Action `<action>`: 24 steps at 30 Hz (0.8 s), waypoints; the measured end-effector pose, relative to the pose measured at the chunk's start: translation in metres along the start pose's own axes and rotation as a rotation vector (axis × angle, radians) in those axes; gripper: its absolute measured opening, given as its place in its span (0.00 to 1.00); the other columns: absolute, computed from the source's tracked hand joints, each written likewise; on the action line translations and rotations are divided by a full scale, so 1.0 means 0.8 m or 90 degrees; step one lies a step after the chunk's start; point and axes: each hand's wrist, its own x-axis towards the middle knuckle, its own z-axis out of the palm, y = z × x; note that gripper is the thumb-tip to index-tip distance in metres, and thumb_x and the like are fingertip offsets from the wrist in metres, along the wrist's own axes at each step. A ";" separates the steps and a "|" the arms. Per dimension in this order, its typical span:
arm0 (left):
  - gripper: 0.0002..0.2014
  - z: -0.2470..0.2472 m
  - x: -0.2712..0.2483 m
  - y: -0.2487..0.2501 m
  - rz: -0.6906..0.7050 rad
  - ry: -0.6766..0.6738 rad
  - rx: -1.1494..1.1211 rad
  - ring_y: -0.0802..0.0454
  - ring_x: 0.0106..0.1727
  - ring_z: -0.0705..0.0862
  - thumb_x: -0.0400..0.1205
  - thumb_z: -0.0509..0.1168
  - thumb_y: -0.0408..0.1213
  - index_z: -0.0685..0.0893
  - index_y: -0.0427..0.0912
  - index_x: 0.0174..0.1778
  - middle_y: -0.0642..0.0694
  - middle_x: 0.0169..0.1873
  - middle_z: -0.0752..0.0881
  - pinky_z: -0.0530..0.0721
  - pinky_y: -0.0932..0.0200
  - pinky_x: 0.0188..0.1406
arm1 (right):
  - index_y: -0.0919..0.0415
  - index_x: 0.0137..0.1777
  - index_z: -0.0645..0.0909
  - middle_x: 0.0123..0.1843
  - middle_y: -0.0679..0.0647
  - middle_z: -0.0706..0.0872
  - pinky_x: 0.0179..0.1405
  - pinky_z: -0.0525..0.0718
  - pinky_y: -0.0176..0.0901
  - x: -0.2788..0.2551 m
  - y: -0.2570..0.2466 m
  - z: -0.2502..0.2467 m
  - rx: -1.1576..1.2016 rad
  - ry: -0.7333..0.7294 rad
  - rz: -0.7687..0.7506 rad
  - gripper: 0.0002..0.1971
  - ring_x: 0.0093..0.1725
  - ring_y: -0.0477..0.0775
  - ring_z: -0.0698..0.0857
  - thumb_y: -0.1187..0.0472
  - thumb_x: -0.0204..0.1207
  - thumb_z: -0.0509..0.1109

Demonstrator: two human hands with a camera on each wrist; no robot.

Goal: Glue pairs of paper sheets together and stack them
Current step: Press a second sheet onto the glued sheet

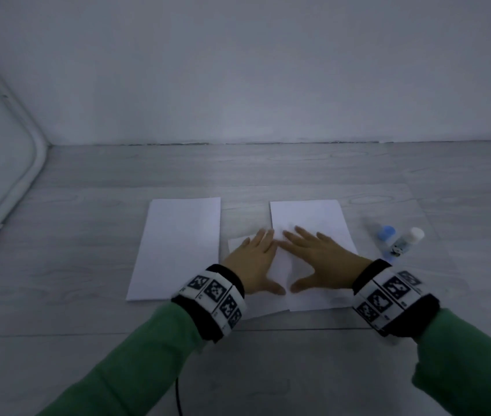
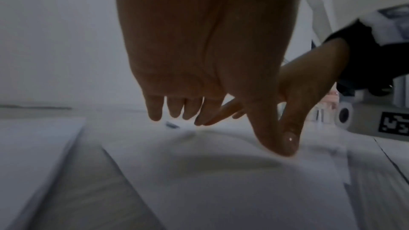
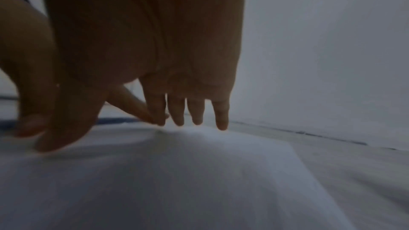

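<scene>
— What is seen from the head camera?

— A grey wood-grain table (image 1: 88,235) is shown against a pale wall (image 1: 238,70). Two white paper sheets are laid in front of the person: the left sheet (image 1: 178,244) lies apart, untouched, and the right sheet (image 1: 310,217) is pressed under both hands. A second sheet edge (image 1: 235,243) is seen sticking out from beneath, at the left hand (image 1: 253,262). The left hand is laid flat, fingers straight and close together, thumb spread toward the right hand (image 1: 322,259). The right hand is also laid flat, fingers slightly spread, thumb pointed at the other thumb. Nothing is pinched. Two glue sticks are placed to the right of the sheets: one with a blue cap (image 1: 386,234) and one with a white cap (image 1: 409,238), just beside each other. Green sleeves (image 1: 148,355) and marker-printed wristbands (image 1: 217,292) are worn.

— And from the left wrist?

— The left hand (image 2: 199,50) is seen from below, its fingers (image 2: 155,109) straight and angled down to the paper (image 2: 221,181). The thumb of the right hand (image 2: 287,137) is pressed on the same sheet. The picture is blurred.

— From the right wrist?

— The right hand (image 3: 143,32) is shown with fingers (image 3: 221,116) straight, slightly parted, tips on the white sheet (image 3: 177,181). The left hand (image 3: 26,76) is seen at the left edge, touching the paper too.
</scene>
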 end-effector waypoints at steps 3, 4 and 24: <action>0.55 0.014 0.007 -0.012 0.003 -0.109 0.047 0.47 0.82 0.34 0.75 0.63 0.64 0.33 0.36 0.80 0.41 0.81 0.32 0.38 0.50 0.81 | 0.50 0.82 0.34 0.83 0.47 0.32 0.80 0.38 0.54 0.007 0.010 0.007 0.004 -0.085 0.002 0.50 0.82 0.49 0.34 0.35 0.73 0.64; 0.56 0.017 0.007 -0.017 0.006 -0.119 0.051 0.47 0.82 0.32 0.75 0.62 0.65 0.31 0.37 0.80 0.42 0.81 0.31 0.36 0.50 0.80 | 0.49 0.81 0.32 0.82 0.45 0.30 0.80 0.36 0.52 0.007 0.015 0.010 0.012 -0.088 -0.004 0.50 0.82 0.48 0.33 0.34 0.73 0.63; 0.40 -0.041 0.020 -0.033 -0.067 -0.121 -0.102 0.48 0.81 0.57 0.81 0.62 0.56 0.54 0.37 0.82 0.41 0.82 0.56 0.57 0.58 0.76 | 0.50 0.70 0.15 0.74 0.45 0.17 0.75 0.23 0.58 -0.021 0.066 0.028 0.031 -0.098 0.094 0.58 0.75 0.43 0.22 0.19 0.60 0.50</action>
